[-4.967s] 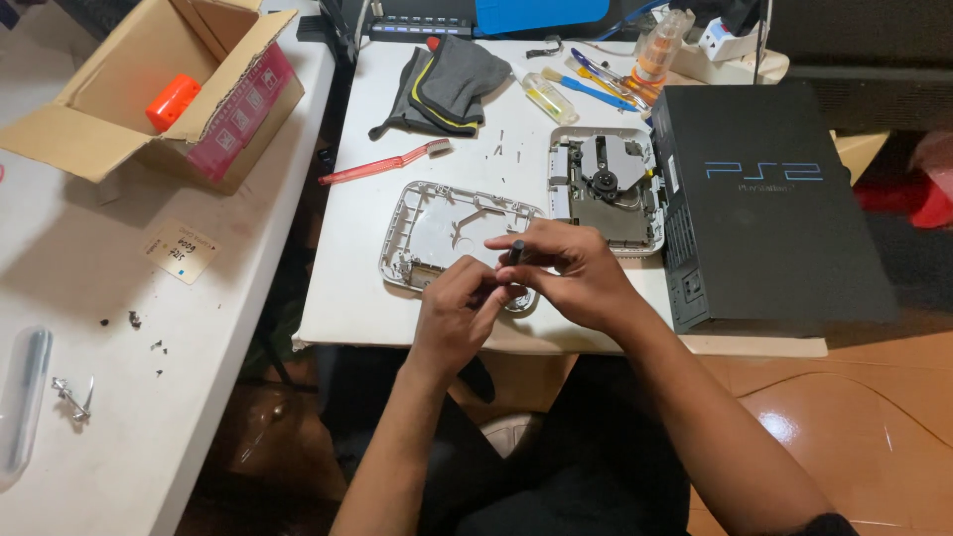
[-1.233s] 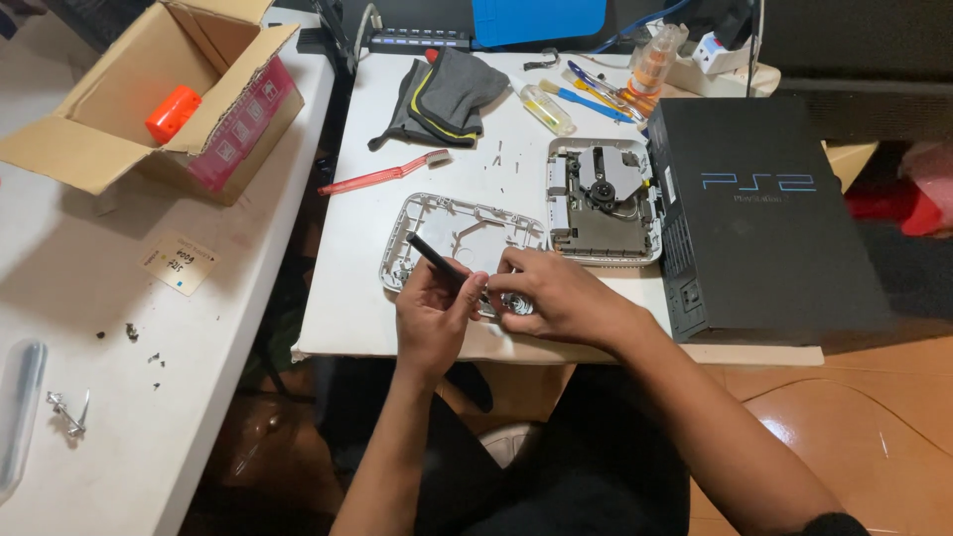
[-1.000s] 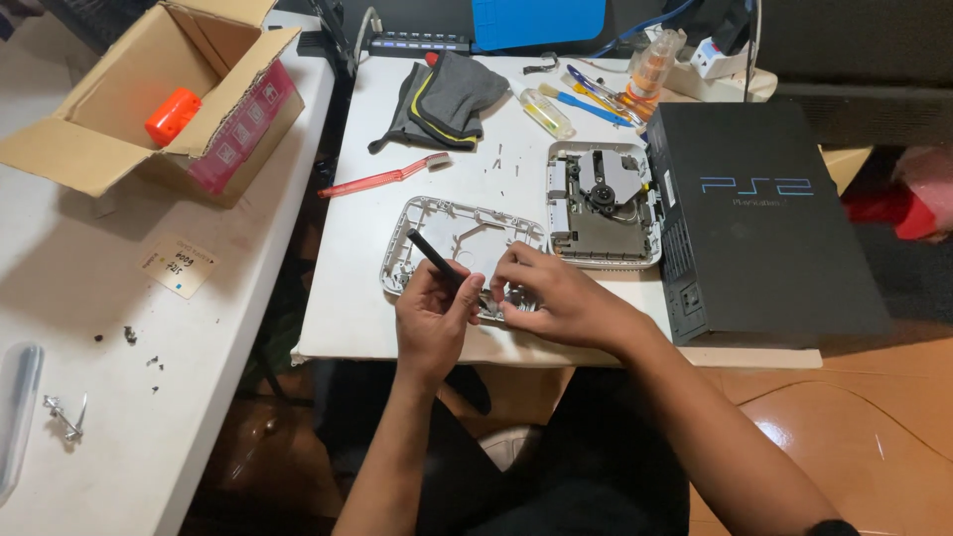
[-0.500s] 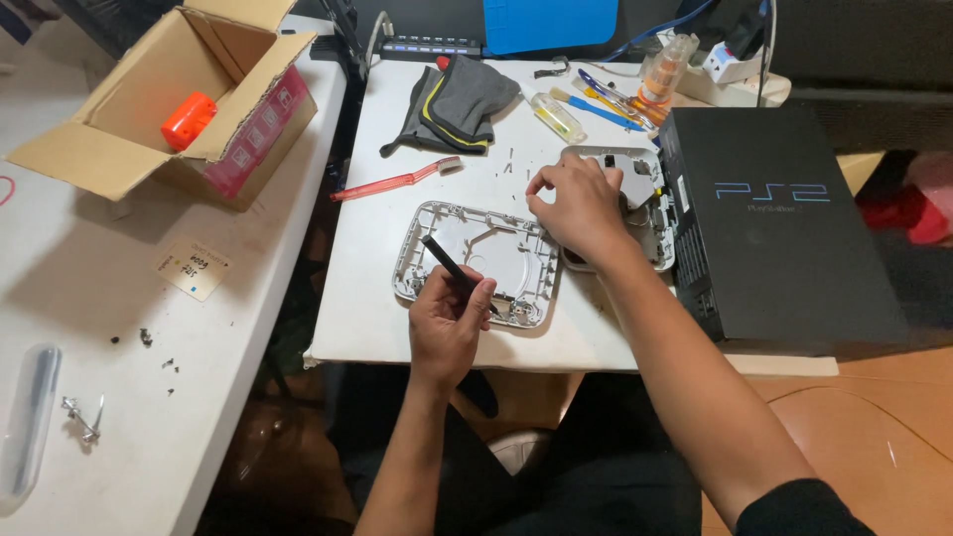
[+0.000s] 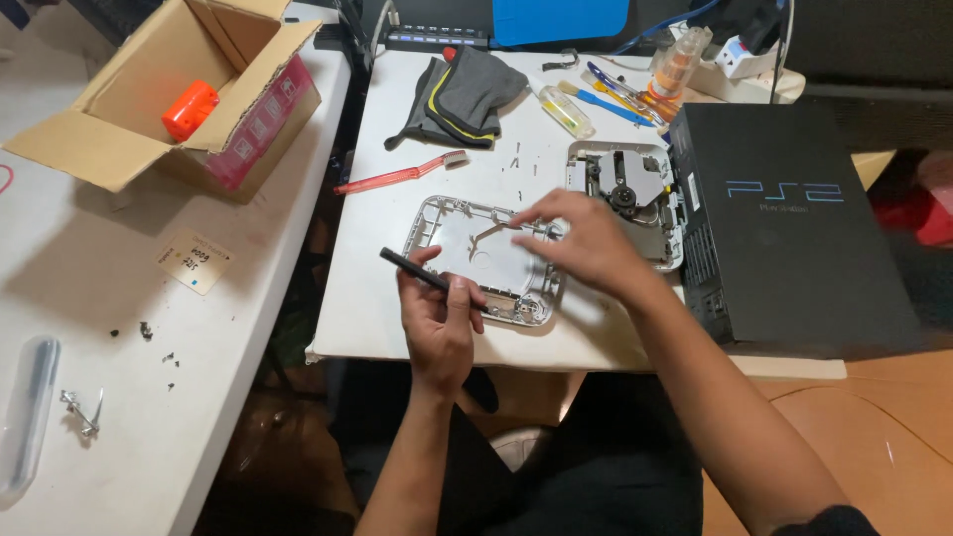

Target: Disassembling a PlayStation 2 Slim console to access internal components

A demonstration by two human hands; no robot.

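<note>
Trouble, as I see it from here, starts with the biggest item: the black console case [image 5: 794,228] sits at the right edge of the white table [image 5: 397,318], touching the grey disc-drive unit [image 5: 625,194], and a careless sweep of my right arm could shove either one. Next down, the silver metal frame [image 5: 481,260] lies flat near the table's front edge, just ahead of me; pressing on one corner could tip or slide it off. My left hand [image 5: 440,323] has its grip clamped on a thin black tool [image 5: 422,278], its free end angled up and left over the frame, and a slip could scratch the metal. My right hand [image 5: 581,243] hovers with fingers apart and holds nothing, its fingertips over the frame's right edge. Tiny screws [image 5: 514,157] lie loose on the table and could roll away if bumped.

Compared with half a second ago, my right hand has come back from the drive unit toward the frame, while my left keeps the tool.
</note>
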